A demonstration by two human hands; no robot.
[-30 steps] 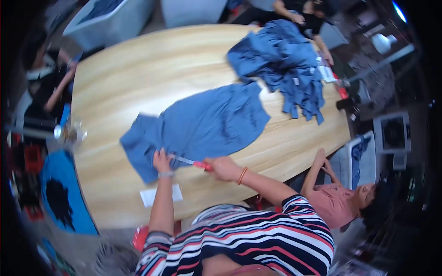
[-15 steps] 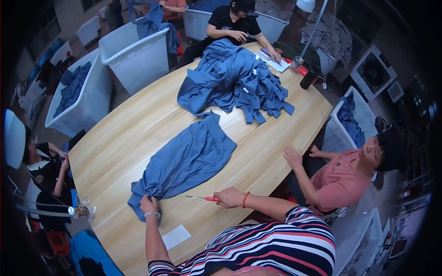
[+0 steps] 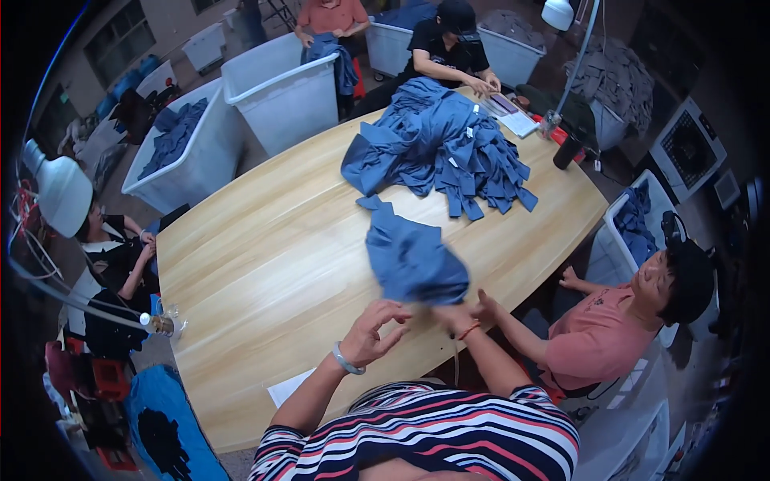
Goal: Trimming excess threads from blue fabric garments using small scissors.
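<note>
A blue garment lies bunched on the wooden table, its near part blurred by motion. My left hand hovers just below it, fingers curved and apart, holding nothing. At the garment's near edge is my right hand, with a beaded bracelet at the wrist. Its fingers are smeared, so any grip or tool in them is hidden. A co-worker's hand is close beside my right hand. Farther back, a large heap of blue garments covers part of the table.
A white sheet of paper lies near my left forearm. A dark cylinder and papers are at the far right. Large white bins surround the table, where several people sit. A lamp hangs at the left.
The garment has gone from stretched out at the left to bunched farther right. My left hand has let go of it and moved right. The red-handled pointed tool in my right hand no longer shows.
</note>
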